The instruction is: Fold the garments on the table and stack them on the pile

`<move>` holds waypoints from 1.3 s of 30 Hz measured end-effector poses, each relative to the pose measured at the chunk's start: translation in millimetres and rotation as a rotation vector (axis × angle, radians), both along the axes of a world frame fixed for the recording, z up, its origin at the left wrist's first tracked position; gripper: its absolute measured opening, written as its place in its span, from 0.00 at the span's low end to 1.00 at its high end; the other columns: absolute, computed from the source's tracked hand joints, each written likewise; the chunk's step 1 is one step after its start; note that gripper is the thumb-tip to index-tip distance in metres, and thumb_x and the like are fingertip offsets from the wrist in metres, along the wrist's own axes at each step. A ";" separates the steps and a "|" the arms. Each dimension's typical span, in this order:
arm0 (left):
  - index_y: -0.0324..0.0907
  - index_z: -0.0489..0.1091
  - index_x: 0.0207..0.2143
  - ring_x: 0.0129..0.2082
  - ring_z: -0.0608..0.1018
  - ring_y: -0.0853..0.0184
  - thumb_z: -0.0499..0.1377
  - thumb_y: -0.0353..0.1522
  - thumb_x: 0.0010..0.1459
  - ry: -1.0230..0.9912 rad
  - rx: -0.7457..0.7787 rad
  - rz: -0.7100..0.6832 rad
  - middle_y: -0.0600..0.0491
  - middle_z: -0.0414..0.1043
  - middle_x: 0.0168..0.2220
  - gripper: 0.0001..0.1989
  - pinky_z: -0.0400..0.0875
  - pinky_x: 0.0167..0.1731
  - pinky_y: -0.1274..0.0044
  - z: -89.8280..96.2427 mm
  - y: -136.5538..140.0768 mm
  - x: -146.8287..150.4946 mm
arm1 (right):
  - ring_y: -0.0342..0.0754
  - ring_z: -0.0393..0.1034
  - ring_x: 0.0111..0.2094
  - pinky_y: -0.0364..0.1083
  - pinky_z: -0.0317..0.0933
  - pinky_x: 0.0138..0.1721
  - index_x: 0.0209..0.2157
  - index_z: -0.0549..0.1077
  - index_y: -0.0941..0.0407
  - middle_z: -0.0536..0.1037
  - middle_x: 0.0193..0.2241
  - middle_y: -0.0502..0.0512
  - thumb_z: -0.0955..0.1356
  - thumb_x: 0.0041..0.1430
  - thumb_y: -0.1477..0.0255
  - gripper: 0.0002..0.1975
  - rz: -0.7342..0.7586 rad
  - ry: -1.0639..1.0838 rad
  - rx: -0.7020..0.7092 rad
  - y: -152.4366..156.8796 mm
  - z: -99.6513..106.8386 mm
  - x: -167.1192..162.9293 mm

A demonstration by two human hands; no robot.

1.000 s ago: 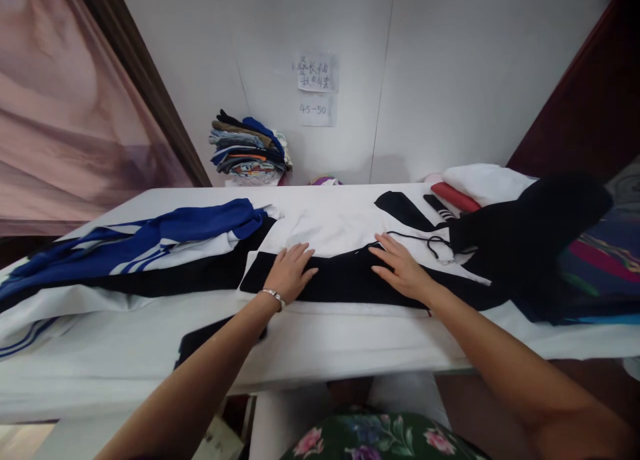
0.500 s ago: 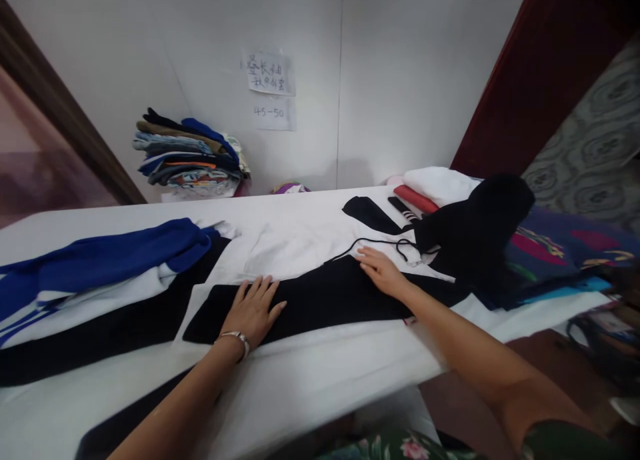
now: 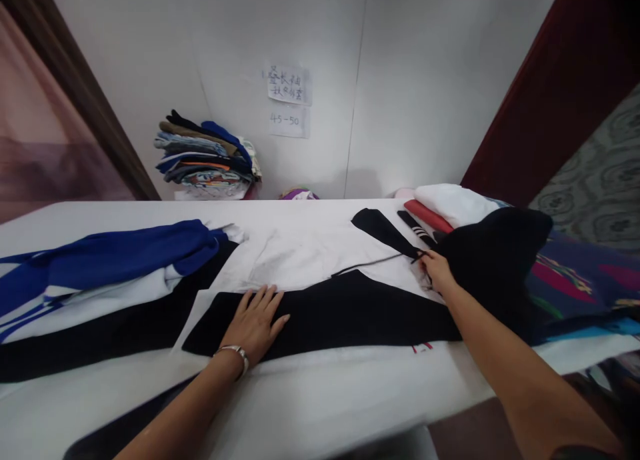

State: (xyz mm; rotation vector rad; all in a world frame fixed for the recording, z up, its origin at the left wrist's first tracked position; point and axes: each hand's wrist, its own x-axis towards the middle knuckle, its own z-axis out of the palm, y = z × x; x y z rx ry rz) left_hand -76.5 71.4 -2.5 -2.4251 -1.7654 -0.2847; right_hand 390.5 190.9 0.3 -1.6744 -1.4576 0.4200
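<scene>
Black drawstring point(image 3: 367, 265) runs into the right hand point(image 3: 438, 272), whose fingertips are pinched together on it. Beneath that pinch and leftward from it lies the white-and-black garment point(image 3: 295, 257), with its black hood point(image 3: 500, 260) just to the right and one black sleeve point(image 3: 350, 317) nearer the person. On that sleeve, well left of the pinch, the left hand point(image 3: 256, 323) rests palm down, gripping nothing, fingers slightly spread. Farther left lies a blue-and-white garment point(image 3: 145, 250); behind the pinch, a red item point(image 3: 427, 215).
</scene>
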 end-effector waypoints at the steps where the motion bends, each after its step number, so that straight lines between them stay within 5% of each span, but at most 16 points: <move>1: 0.41 0.64 0.58 0.63 0.59 0.55 0.49 0.44 0.61 0.002 0.000 0.001 0.44 0.60 0.61 0.26 0.48 0.61 0.58 -0.5 -0.1 0.0 | 0.43 0.64 0.17 0.43 0.60 0.21 0.34 0.75 0.59 0.70 0.17 0.50 0.63 0.53 0.63 0.15 -0.013 0.045 0.004 -0.2 2.3 0.1; 6: 0.41 0.64 0.58 0.63 0.59 0.54 0.49 0.44 0.61 0.012 -0.001 0.016 0.44 0.60 0.62 0.27 0.48 0.62 0.58 -1.7 -1.4 0.2 | 0.43 0.67 0.19 0.42 0.62 0.21 0.31 0.77 0.57 0.74 0.18 0.49 0.70 0.42 0.67 0.12 0.033 0.157 -0.019 -9.5 15.9 -2.9; 12: 0.41 0.64 0.58 0.63 0.60 0.55 0.49 0.44 0.62 0.017 -0.003 0.018 0.45 0.60 0.61 0.26 0.48 0.62 0.60 -0.1 -4.4 2.0 | 0.46 0.72 0.25 0.49 0.69 0.32 0.32 0.72 0.55 0.76 0.25 0.52 0.70 0.46 0.65 0.11 -0.129 0.643 0.259 -16.0 19.3 5.0; 17: 0.41 0.64 0.57 0.63 0.60 0.54 0.49 0.44 0.61 -0.007 0.019 0.011 0.44 0.60 0.61 0.26 0.49 0.62 0.60 -3.0 -4.4 1.1 | 0.49 0.74 0.35 0.55 0.69 0.39 0.32 0.66 0.51 0.76 0.32 0.52 0.65 0.51 0.65 0.06 0.052 0.884 0.305 -16.2 26.1 20.9; 19: 0.41 0.65 0.57 0.62 0.60 0.54 0.49 0.44 0.61 -0.001 0.025 0.005 0.44 0.60 0.61 0.26 0.50 0.61 0.59 -4.5 -4.1 0.4 | 0.47 0.73 0.30 0.53 0.69 0.36 0.31 0.65 0.51 0.75 0.29 0.50 0.63 0.52 0.65 0.05 0.067 0.923 0.303 -13.8 29.7 25.3; 24: 0.40 0.65 0.57 0.62 0.61 0.54 0.49 0.44 0.62 -0.014 0.057 -0.023 0.43 0.61 0.61 0.26 0.51 0.61 0.59 -6.3 -4.0 -0.2 | 0.43 0.61 0.17 0.45 0.61 0.23 0.38 0.70 0.52 0.67 0.18 0.46 0.62 0.50 0.66 0.14 -0.118 0.386 0.045 -11.9 22.2 19.4; 26: 0.40 0.65 0.57 0.62 0.61 0.54 0.49 0.44 0.62 -0.015 0.056 -0.019 0.43 0.61 0.60 0.26 0.51 0.61 0.59 -6.1 -4.3 0.1 | 0.46 0.68 0.23 0.46 0.64 0.29 0.39 0.73 0.53 0.73 0.22 0.50 0.64 0.46 0.69 0.16 -0.114 0.067 -0.094 -15.9 12.8 13.1; 30: 0.41 0.65 0.57 0.62 0.61 0.55 0.50 0.43 0.62 -0.026 0.037 -0.011 0.43 0.61 0.61 0.25 0.50 0.61 0.59 -4.4 -6.7 1.3 | 0.54 0.72 0.45 0.50 0.64 0.48 0.44 0.75 0.53 0.78 0.43 0.56 0.64 0.43 0.75 0.23 0.119 -0.492 -0.281 -23.3 -0.1 7.4; 34: 0.40 0.63 0.57 0.62 0.60 0.55 0.51 0.43 0.61 -0.054 0.022 -0.009 0.43 0.61 0.61 0.26 0.48 0.62 0.60 -2.3 -9.8 3.4 | 0.55 0.69 0.52 0.51 0.61 0.54 0.51 0.72 0.56 0.75 0.50 0.58 0.62 0.42 0.77 0.30 0.252 -0.508 -0.239 -11.6 11.3 3.6; 39: 0.40 0.63 0.58 0.62 0.60 0.55 0.51 0.42 0.61 -0.026 0.023 0.003 0.42 0.60 0.61 0.26 0.49 0.62 0.60 -2.5 -10.5 4.1 | 0.54 0.71 0.48 0.52 0.64 0.51 0.50 0.72 0.56 0.75 0.50 0.57 0.62 0.52 0.67 0.23 0.240 -0.352 0.010 34.1 38.8 -28.9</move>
